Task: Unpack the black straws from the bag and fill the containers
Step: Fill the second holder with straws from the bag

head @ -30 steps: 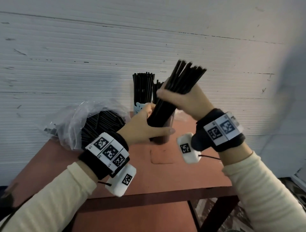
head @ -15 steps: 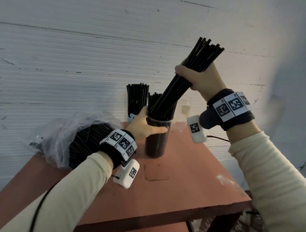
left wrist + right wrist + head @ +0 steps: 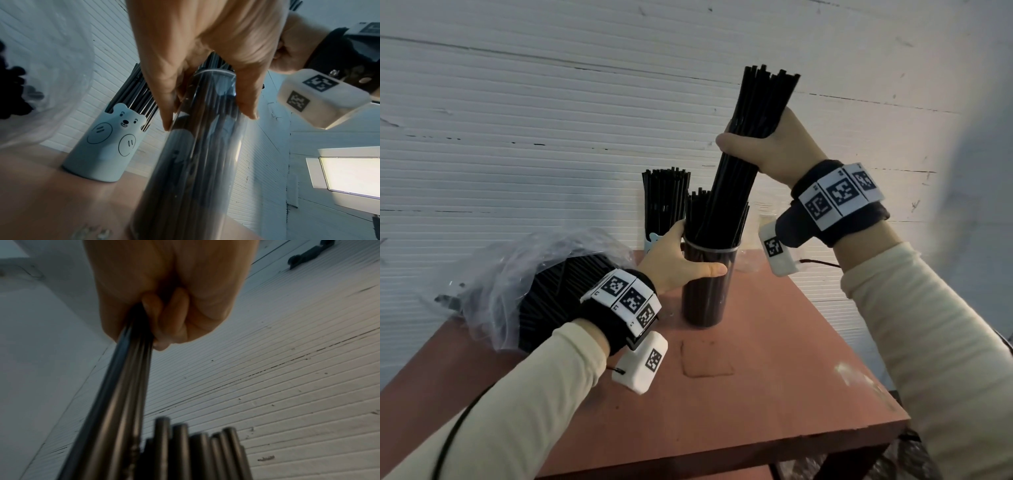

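My right hand [image 3: 763,144] grips a bundle of black straws [image 3: 753,113] near its upper end; the bundle leans left, its lower ends inside a clear tall container [image 3: 707,291] that holds several straws. In the right wrist view my right hand [image 3: 162,305] is curled round the straw bundle [image 3: 115,402]. My left hand [image 3: 681,265] holds the clear container [image 3: 197,162] just below its rim, thumb on the near side. Behind it stands a pale blue bear container [image 3: 654,240] [image 3: 107,146] full of straws. The clear plastic bag [image 3: 530,274] with more black straws lies at the left.
The red-brown table [image 3: 756,394] ends at the right and near edges. A white ribbed wall [image 3: 517,137] stands close behind. A small clear cup [image 3: 748,263] sits behind the clear container on the right.
My right hand has raised the straw bundle and turned it more upright, with its lower ends going into the clear container. My left hand has stayed on the container.
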`<act>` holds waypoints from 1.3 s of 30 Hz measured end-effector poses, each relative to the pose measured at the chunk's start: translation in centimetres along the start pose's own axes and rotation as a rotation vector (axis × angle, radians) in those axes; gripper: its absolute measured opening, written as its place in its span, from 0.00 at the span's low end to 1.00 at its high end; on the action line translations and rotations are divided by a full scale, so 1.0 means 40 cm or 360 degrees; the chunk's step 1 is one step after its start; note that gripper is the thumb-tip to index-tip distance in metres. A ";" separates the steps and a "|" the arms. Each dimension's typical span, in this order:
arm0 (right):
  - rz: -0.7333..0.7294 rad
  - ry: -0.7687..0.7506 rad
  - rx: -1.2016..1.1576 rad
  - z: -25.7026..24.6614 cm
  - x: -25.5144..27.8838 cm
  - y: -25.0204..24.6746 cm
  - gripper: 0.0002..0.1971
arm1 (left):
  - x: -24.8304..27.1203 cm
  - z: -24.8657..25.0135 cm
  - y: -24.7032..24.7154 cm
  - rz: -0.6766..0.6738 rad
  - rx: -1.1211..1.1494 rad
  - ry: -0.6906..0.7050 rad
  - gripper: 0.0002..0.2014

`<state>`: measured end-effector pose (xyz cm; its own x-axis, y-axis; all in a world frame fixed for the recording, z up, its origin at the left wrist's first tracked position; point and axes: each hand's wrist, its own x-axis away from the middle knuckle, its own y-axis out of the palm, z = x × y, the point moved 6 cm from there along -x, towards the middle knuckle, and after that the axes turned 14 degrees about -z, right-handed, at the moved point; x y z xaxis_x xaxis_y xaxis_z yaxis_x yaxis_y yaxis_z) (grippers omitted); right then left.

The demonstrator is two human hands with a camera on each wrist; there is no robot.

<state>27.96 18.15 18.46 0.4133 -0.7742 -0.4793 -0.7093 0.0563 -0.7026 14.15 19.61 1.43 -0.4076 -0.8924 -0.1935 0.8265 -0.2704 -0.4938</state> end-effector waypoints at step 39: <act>0.0379 -0.0291 0.0277 -0.031 0.100 0.057 0.27 | 0.018 0.018 0.014 -0.0062 0.0051 -0.0031 0.40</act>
<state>27.29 14.42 15.60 0.3547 -0.6013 -0.7160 -0.6965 0.3409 -0.6314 14.61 18.57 1.63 -0.4324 -0.8878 -0.1576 0.8222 -0.3165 -0.4731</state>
